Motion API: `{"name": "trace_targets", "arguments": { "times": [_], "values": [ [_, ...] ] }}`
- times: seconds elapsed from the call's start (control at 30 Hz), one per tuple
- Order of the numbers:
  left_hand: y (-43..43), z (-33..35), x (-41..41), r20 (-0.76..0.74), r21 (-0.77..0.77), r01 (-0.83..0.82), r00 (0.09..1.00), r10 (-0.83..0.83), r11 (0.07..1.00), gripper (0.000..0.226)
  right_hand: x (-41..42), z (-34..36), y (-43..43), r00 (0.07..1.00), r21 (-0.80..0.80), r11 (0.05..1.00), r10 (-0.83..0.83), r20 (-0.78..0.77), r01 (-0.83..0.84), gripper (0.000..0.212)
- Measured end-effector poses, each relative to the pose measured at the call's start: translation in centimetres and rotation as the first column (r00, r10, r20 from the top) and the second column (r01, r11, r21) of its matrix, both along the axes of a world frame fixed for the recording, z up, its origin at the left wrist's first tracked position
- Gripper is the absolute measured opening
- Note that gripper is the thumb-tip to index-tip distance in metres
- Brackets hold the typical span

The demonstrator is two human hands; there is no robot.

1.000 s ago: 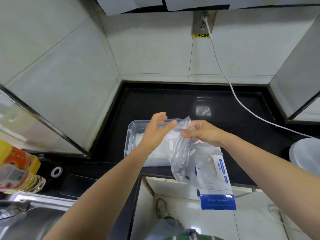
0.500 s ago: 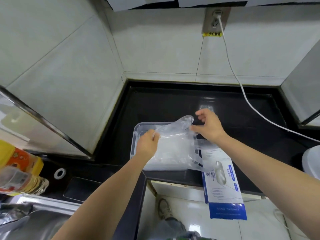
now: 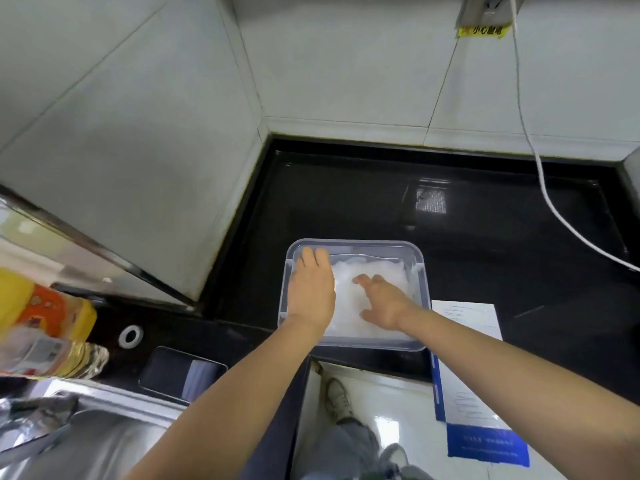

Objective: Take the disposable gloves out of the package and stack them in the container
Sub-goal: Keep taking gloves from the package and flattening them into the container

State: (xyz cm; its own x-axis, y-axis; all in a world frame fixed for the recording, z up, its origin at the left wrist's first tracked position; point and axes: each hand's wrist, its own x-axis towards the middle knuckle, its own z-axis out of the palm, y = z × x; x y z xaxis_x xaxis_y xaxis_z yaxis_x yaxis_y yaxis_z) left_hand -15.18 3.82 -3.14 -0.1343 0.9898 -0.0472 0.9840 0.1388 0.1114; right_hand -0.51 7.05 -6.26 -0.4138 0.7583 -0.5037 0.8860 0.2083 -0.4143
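Even, fairly bright light fills the scene, with only faint shadows. The glossy black counter (image 3: 502,289) carries a bright rectangular reflection, and the floor tiles (image 3: 398,410) glare white. Wide-angle distortion bends the wall tiles (image 3: 138,133) toward the edges, and the yellow bottle (image 3: 45,317) at far left is blurred

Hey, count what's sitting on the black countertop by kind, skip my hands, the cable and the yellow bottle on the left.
Clear container: 1
Pile of gloves inside it: 1 (single gloves can't be counted)
Glove package: 1
Dark phone: 1
White ring: 1
Total: 5
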Motion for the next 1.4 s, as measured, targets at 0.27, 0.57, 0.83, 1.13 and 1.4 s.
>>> {"name": "trace_targets", "arguments": {
  "times": [0.27, 0.57, 0.83, 1.13, 1.4],
  "values": [
    [1.2, -2.5, 1.8, 0.119, -0.476, 0.103, 0.992, -0.053, 0.873, 0.078, -0.6, -1.6, -0.2, 0.999, -0.074, 0.997, 0.011, 0.046, -0.008, 0.090],
    [0.1, -5.6, -0.6, 0.105, -0.541, 0.089, 0.994, -0.038, 0.836, 0.098, 0.2, -3.0, -0.2, 0.982, -0.107, 0.993, 0.059, 0.179, -0.040, 0.100],
    [0.3, -2.6, 0.5, 0.044, -0.376, 0.090, 0.996, -0.079, 0.922, 0.045, 1.3, 0.8, 0.1, 0.991, -0.046, 0.999, -0.006, -0.135, 0.000, 0.069],
    [-2.6, 3.6, 10.3, 0.392, 0.094, 0.105, 0.910, -0.134, 0.990, 0.016, 10.4, 4.5, -2.0, 0.778, 0.238, 0.835, -0.307, -0.548, 0.496, 0.018],
    [-7.6, 0.8, 17.4, 0.622, -0.100, 0.499, 0.707, -0.337, 0.861, 0.019, 17.5, 0.3, -7.3, 0.928, 0.031, 0.928, -0.372, -0.002, 0.372, 0.011]
  ]
}}
